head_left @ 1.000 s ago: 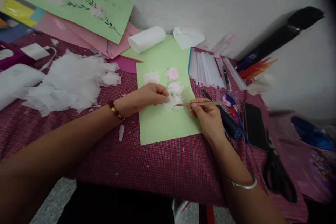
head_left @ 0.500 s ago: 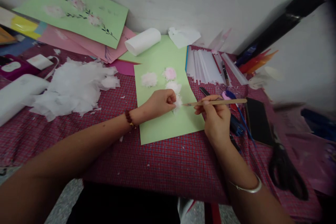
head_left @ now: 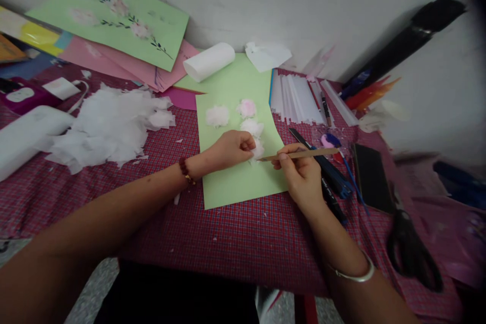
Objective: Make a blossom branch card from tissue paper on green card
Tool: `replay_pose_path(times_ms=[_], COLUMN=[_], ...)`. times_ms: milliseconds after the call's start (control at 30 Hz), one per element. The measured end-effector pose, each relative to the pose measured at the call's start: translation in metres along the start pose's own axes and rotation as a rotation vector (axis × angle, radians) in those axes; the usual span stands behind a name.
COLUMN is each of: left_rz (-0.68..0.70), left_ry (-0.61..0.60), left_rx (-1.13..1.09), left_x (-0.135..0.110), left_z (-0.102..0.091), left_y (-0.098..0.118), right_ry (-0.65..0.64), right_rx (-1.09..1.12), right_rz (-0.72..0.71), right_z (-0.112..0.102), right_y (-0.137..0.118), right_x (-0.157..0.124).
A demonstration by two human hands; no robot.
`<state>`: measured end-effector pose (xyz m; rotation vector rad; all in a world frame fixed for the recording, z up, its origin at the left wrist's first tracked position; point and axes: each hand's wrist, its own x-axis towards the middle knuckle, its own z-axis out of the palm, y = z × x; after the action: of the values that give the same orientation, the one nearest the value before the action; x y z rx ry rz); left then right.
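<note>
A sheet of light green paper (head_left: pixel 228 187) lies on the checked cloth, bearing several fluffy white and pale pink tissue flowers. My left hand (head_left: pixel 235 151) is closed in a pinch at the left edge of the lowest white tissue flower (head_left: pixel 258 148). Between the thumb and fingers of my right hand (head_left: pixel 304 172) is a thin wooden stick (head_left: pixel 317 153). Its pointed end is beside the lower right edge of that flower; whether they touch I cannot tell.
Cut white tissue pieces (head_left: pixel 110 121) are heaped at left. A white roll (head_left: pixel 209 62) and a green sheet with flowers and painted leaves (head_left: pixel 152 15) are at the back. White strips (head_left: pixel 294 98), a box cutter (head_left: pixel 334 177), a dark flat object (head_left: pixel 372 177) and scissors (head_left: pixel 413 250) are at right.
My right hand has moved left and slightly down with the stick, whose tip is now lower beside the flower. My left hand stays at the flower.
</note>
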<state>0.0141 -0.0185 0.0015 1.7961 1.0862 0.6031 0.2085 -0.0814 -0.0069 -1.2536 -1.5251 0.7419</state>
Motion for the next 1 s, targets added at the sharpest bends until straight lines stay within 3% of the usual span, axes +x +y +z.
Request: replay_pose_path(times_ms=[167, 233, 433, 800, 1000], left_rz=[-0.009, 0.024, 0.026, -0.02, 0.043], left_ry=[-0.543, -0.653, -0.679, -0.661, -0.5], left_rx=[-0.112, -0.166, -0.236, -0.143, 0.063], left_x=[-0.008, -0.008, -0.004, -0.004, -0.007], left_z=[-0.04, -0.053, -0.055, -0.048, -0.04], left_y=[-0.001, -0.006, -0.018, -0.013, 0.001], right_ry=[0.113, 0.104, 0.044, 0.012, 0.047], right_rx=[0.196, 0.212, 0.246, 0.178, 0.209], right_rz=[0.079, 0.135, 0.199, 0.188, 0.189], right_z=[-0.002, -0.002, 0.003, 0.006, 0.006], right_y=[0.001, 0.004, 0.011, 0.01, 0.011], right_x=[0.003, 0.005, 0.006, 0.008, 0.008])
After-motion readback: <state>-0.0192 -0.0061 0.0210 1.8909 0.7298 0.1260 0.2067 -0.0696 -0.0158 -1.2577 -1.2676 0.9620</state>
